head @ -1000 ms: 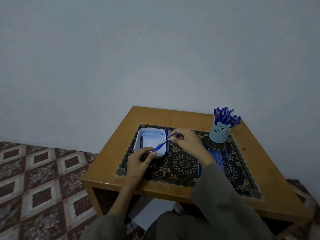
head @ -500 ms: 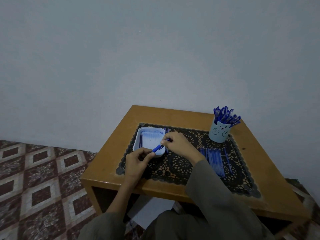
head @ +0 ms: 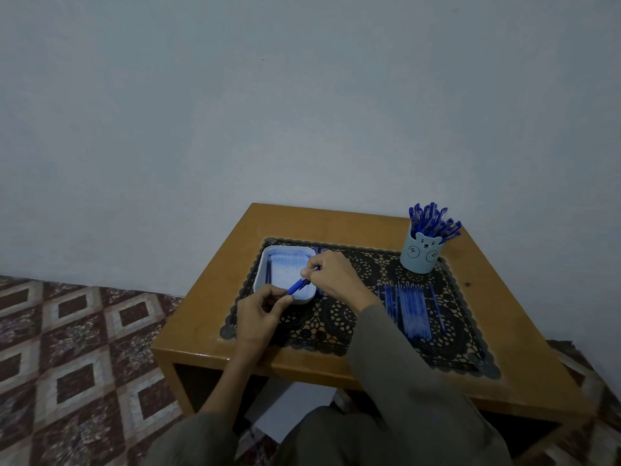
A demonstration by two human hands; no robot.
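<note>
1. Your left hand pinches the lower end of the blue pen over the near edge of the white tray.
2. Your right hand pinches its upper end.
3. To the right, loose pens lie on the mat, and a bear-faced cup of pens stands behind them.

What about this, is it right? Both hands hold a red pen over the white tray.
Not quite: the head view shows the pen is blue, not red. The left hand and right hand do hold it over the white tray.
</note>
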